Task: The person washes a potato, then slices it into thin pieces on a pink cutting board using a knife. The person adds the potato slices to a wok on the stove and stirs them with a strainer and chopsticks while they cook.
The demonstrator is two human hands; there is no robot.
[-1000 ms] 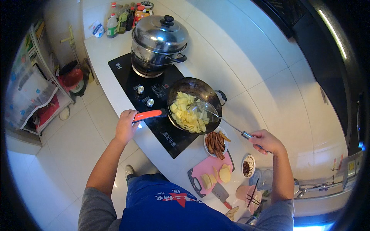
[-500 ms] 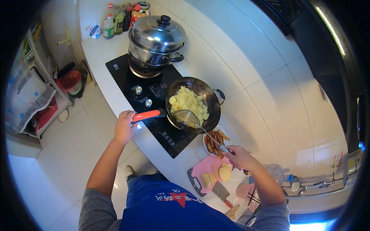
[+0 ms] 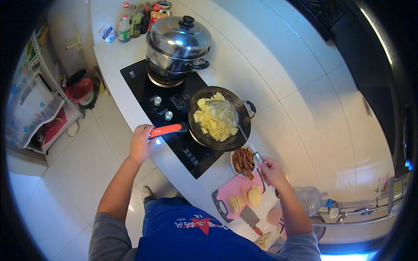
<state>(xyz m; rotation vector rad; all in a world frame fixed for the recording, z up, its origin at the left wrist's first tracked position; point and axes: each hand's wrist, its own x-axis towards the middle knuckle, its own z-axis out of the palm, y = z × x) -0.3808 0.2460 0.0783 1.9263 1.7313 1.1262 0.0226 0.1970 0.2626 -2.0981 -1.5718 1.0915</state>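
Note:
My left hand (image 3: 140,141) is closed round the orange-and-black handle (image 3: 166,130) of a dark wok (image 3: 235,138), which stands on the black cooktop (image 3: 191,161). Pale yellow potato pieces (image 3: 211,125) lie heaped in the wok. In my right hand (image 3: 272,172) is the metal grip of a long-handled wire-mesh skimmer (image 3: 225,112). Its round head rests over the potatoes at the wok's far right side, blurred by motion. Below my right hand, a white bowl holds browned strips of food (image 3: 244,162).
A large lidded steamer pot (image 3: 176,43) stands on the far burner, with several bottles (image 3: 139,24) behind it. A pink cutting board (image 3: 226,191) bears cut potatoes (image 3: 254,197), and a cleaver (image 3: 249,217) lies beside it. A clear plastic jug (image 3: 308,200) stands at right.
The skimmer's head has swept from the near side of the wok to the far right over the potatoes, shifting them. My right hand moved slightly right; my left stayed on the handle.

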